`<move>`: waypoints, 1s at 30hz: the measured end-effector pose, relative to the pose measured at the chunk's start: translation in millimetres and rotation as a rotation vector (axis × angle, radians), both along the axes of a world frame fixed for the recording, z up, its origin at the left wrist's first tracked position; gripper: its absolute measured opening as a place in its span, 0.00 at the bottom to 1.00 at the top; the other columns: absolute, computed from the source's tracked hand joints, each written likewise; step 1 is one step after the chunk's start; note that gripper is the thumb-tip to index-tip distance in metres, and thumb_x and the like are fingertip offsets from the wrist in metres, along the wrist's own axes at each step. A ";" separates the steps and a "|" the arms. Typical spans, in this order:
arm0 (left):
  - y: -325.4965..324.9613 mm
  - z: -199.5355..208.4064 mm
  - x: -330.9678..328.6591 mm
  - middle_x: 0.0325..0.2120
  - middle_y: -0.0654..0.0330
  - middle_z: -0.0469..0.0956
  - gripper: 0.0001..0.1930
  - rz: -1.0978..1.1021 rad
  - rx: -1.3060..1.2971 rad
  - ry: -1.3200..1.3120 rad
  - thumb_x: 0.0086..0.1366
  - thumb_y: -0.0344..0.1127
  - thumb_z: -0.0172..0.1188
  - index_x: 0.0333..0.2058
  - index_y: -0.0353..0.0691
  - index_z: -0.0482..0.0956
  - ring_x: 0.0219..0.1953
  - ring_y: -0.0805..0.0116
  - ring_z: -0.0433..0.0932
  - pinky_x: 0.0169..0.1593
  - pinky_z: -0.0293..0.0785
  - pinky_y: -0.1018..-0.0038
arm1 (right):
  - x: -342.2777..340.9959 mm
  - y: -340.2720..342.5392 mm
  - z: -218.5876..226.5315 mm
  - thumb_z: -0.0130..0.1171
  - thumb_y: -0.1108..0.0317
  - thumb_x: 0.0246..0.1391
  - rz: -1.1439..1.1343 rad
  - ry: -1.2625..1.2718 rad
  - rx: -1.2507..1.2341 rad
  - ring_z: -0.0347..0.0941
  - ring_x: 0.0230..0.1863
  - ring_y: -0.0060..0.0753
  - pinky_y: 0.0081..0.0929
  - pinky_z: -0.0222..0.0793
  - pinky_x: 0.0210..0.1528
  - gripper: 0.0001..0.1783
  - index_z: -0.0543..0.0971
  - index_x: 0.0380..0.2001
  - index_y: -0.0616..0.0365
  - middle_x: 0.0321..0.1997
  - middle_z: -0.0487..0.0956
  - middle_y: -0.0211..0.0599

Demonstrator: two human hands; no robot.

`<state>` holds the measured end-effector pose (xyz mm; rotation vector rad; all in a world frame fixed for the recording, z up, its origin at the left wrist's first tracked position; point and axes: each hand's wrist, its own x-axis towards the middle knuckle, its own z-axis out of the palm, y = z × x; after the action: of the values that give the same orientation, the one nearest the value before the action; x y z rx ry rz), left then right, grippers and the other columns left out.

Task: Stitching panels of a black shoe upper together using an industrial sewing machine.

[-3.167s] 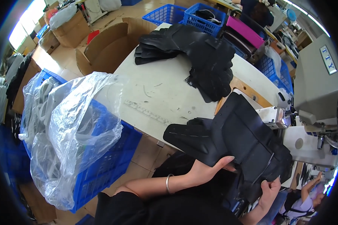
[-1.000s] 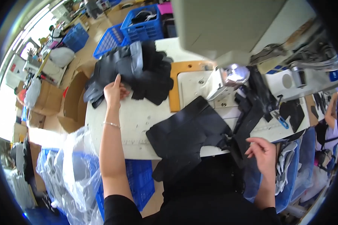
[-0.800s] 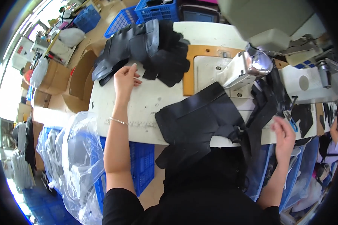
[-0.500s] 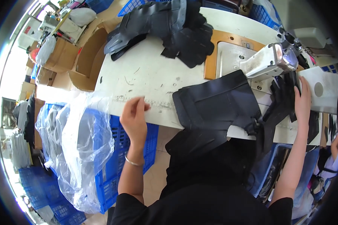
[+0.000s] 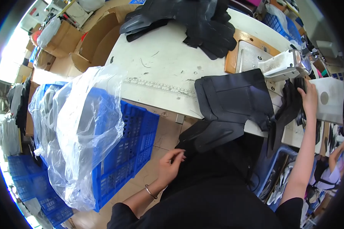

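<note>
A black sheet piece (image 5: 233, 93), leather-like, lies over the front edge of the white table, with stitched seams and a flap (image 5: 218, 135) hanging toward my lap. My left hand (image 5: 171, 167) is closed, thumb and fingers pinched together beside the flap's lower corner. What the fingertips hold, if anything, is lost against the black clothing. At the right, my right hand (image 5: 309, 100) grips narrow black pieces (image 5: 293, 97) next to the white sewing machine (image 5: 283, 65). Some of its fingers are hidden behind them.
More black pieces (image 5: 179, 19) are heaped at the table's far side. A blue crate (image 5: 130, 141) draped with clear plastic (image 5: 80, 133) stands left of the table (image 5: 153, 65). Beyond it is an open cardboard box (image 5: 97, 40). Another blue bin (image 5: 269, 173) sits below right.
My left hand has dropped from above the table's printed ruler to the hanging flap's lower corner. The flap has shifted slightly. My right hand stays by the machine, and the whole view has swung somewhat.
</note>
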<state>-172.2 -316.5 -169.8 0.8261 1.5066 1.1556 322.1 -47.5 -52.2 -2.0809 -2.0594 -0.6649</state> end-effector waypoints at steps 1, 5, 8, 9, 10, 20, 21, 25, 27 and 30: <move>-2.5 -2.7 2.8 0.29 0.59 0.79 0.06 -0.098 0.045 0.020 0.66 0.25 0.56 0.39 0.32 0.79 0.32 0.74 0.79 0.37 0.75 0.79 | -2.1 2.2 1.2 0.62 0.64 0.53 0.008 -0.001 0.002 0.73 0.46 0.53 0.42 0.67 0.49 0.27 0.70 0.56 0.58 0.39 0.75 0.49; 0.8 3.1 5.4 0.28 0.58 0.80 0.06 -0.306 0.189 0.122 0.63 0.24 0.58 0.38 0.33 0.80 0.30 0.72 0.80 0.36 0.75 0.78 | 22.7 16.6 -1.7 0.63 0.64 0.52 -0.106 0.171 -0.185 0.73 0.46 0.52 0.42 0.68 0.48 0.24 0.72 0.52 0.59 0.41 0.76 0.48; 5.2 5.9 0.1 0.27 0.56 0.80 0.06 -0.379 0.351 0.278 0.59 0.23 0.61 0.36 0.34 0.81 0.28 0.66 0.80 0.34 0.75 0.75 | 46.4 23.8 -6.0 0.62 0.66 0.53 -0.054 0.207 -0.119 0.74 0.46 0.52 0.41 0.68 0.48 0.22 0.71 0.50 0.59 0.42 0.77 0.48; 6.0 8.2 -1.5 0.27 0.56 0.80 0.06 -0.374 0.353 0.281 0.59 0.23 0.61 0.36 0.34 0.81 0.28 0.66 0.80 0.34 0.75 0.75 | 44.3 25.0 -5.4 0.61 0.66 0.53 -0.039 0.255 -0.069 0.74 0.46 0.52 0.41 0.68 0.48 0.21 0.71 0.49 0.59 0.43 0.78 0.49; 6.9 11.3 -2.4 0.26 0.55 0.80 0.06 -0.383 0.397 0.337 0.57 0.22 0.62 0.35 0.35 0.81 0.28 0.64 0.80 0.32 0.74 0.73 | 43.4 25.7 -3.4 0.61 0.66 0.53 -0.036 0.255 -0.066 0.74 0.46 0.52 0.41 0.68 0.48 0.21 0.71 0.49 0.59 0.43 0.78 0.49; 35.6 55.5 -10.7 0.21 0.56 0.78 0.09 -0.285 0.763 0.696 0.47 0.20 0.63 0.29 0.36 0.81 0.24 0.60 0.78 0.30 0.71 0.69 | -9.1 -25.0 54.4 0.55 0.67 0.62 0.163 1.463 0.255 0.65 0.28 0.16 0.17 0.64 0.33 0.12 0.73 0.46 0.59 0.34 0.75 0.27; 40.2 60.2 -12.0 0.21 0.57 0.78 0.08 -0.268 0.789 0.720 0.47 0.18 0.61 0.28 0.35 0.79 0.25 0.59 0.78 0.31 0.71 0.69 | -54.7 -40.3 67.7 0.55 0.64 0.63 0.160 1.651 0.283 0.66 0.29 0.15 0.18 0.64 0.33 0.13 0.74 0.46 0.59 0.34 0.75 0.26; 94.5 87.0 2.0 0.24 0.57 0.78 0.07 -0.192 0.868 0.823 0.48 0.19 0.64 0.27 0.36 0.79 0.28 0.58 0.76 0.33 0.69 0.70 | -45.5 -85.0 59.2 0.53 0.62 0.65 0.190 1.862 0.116 0.67 0.28 0.16 0.18 0.66 0.30 0.14 0.74 0.48 0.58 0.35 0.75 0.28; 126.0 112.1 14.4 0.26 0.54 0.78 0.06 -0.219 0.820 0.818 0.51 0.16 0.61 0.27 0.32 0.77 0.29 0.57 0.77 0.37 0.72 0.69 | -63.9 -100.2 56.6 0.52 0.63 0.65 0.181 1.870 0.102 0.67 0.28 0.17 0.18 0.65 0.28 0.14 0.72 0.49 0.58 0.37 0.75 0.30; 176.3 134.0 43.3 0.29 0.54 0.79 0.05 -0.303 0.778 0.716 0.55 0.22 0.61 0.32 0.32 0.80 0.35 0.58 0.77 0.43 0.72 0.71 | -53.0 -120.9 38.3 0.49 0.59 0.67 0.191 1.940 0.035 0.66 0.26 0.18 0.20 0.64 0.26 0.16 0.70 0.51 0.58 0.36 0.73 0.30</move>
<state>-128.9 -140.2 -35.8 2.0934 1.3684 1.2833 269.1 -168.4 -13.9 -1.1758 -0.8693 1.0089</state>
